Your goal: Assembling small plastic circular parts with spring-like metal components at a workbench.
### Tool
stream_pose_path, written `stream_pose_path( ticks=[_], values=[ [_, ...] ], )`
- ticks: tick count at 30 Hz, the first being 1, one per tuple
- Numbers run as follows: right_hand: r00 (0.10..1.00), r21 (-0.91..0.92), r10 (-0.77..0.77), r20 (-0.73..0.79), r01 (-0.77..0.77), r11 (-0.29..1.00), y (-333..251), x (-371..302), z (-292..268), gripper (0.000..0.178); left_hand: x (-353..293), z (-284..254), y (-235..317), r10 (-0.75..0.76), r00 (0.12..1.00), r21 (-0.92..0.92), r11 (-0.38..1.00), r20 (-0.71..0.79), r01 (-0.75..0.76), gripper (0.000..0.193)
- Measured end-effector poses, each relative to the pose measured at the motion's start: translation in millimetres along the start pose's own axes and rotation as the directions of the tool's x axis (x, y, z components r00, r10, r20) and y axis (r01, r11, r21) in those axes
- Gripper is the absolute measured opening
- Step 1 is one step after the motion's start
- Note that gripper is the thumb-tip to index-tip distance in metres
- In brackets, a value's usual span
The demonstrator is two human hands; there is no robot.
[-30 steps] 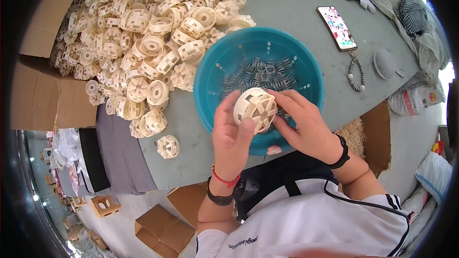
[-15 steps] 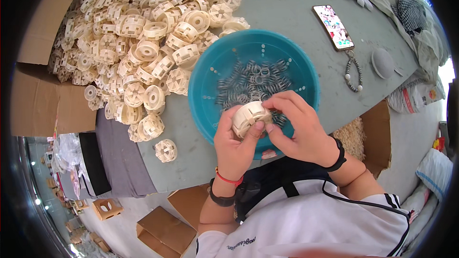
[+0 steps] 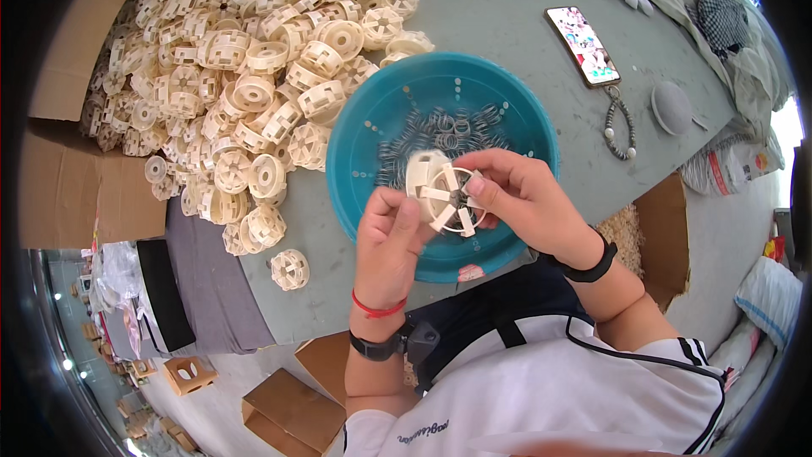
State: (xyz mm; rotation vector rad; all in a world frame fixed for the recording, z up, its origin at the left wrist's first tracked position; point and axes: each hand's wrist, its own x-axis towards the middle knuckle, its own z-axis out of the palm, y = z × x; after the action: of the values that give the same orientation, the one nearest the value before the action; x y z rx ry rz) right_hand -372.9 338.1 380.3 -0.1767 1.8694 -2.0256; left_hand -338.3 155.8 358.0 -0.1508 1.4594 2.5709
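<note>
Over a teal basin (image 3: 355,245), my left hand (image 3: 387,237) closes on a cream plastic round housing (image 3: 420,171). My right hand (image 3: 526,199) pinches a cream spoked ring (image 3: 443,217) by its right side, with the spokes fanned toward the head view. Ring and housing overlap in the picture; whether they touch I cannot tell. Something dark shows at the ring's hub, too small to make out. Below both hands, a heap of metal coil springs (image 3: 457,127) lies in the basin, partly hidden by the hands and parts.
A large pile of cream round plastic parts (image 3: 254,93) covers the table's left side, beside a cardboard box (image 3: 93,186). One loose part (image 3: 290,269) sits near the front edge. A phone (image 3: 584,46) with a beaded strap and a grey oval object (image 3: 673,110) lie right.
The spoked ring now shows apart from or tilted off the housing, where a single compact piece was seen between both hands. My left hand has shifted slightly left.
</note>
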Motion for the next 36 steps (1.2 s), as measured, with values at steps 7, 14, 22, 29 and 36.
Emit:
stream_pose_path(
  ticks=[7, 14, 22, 29, 36],
  values=[
    [0.953, -0.095, -0.256, -0.161, 0.243, 0.965, 10.0, -9.4, -22.1, 0.021, 5.4, 1.2, -3.2, 0.461, 0.833, 0.928, 0.051, 0.307, -0.370, 0.006],
    [0.433, -0.418, -0.515, -0.740, 0.305, 0.856, 39.7, -72.2, -133.9, 0.015, -69.1, -67.0, 20.6, 0.510, 0.789, 0.332, 0.852, -0.343, -0.405, 0.044],
    [0.371, -0.508, -0.368, -0.853, -0.421, 0.752, 155.2, -183.5, -235.3, 0.027, -210.8, -138.5, -2.2, -0.014, 0.883, -0.008, 1.000, -0.470, 0.012, 0.043],
    [0.301, -0.624, -0.565, -0.768, -0.155, 0.766, 116.2, -95.0, -192.9, 0.037, -299.2, -217.2, -63.4, -0.308, 0.559, -0.275, 0.951, -0.770, 0.145, 0.021],
    [0.369, -0.753, -0.778, -0.508, 0.248, 0.609, 59.7, -37.0, -118.2, 0.030, -228.0, -159.4, -16.7, -0.134, 0.775, 0.356, 0.831, -0.618, 0.427, 0.027]
  ],
)
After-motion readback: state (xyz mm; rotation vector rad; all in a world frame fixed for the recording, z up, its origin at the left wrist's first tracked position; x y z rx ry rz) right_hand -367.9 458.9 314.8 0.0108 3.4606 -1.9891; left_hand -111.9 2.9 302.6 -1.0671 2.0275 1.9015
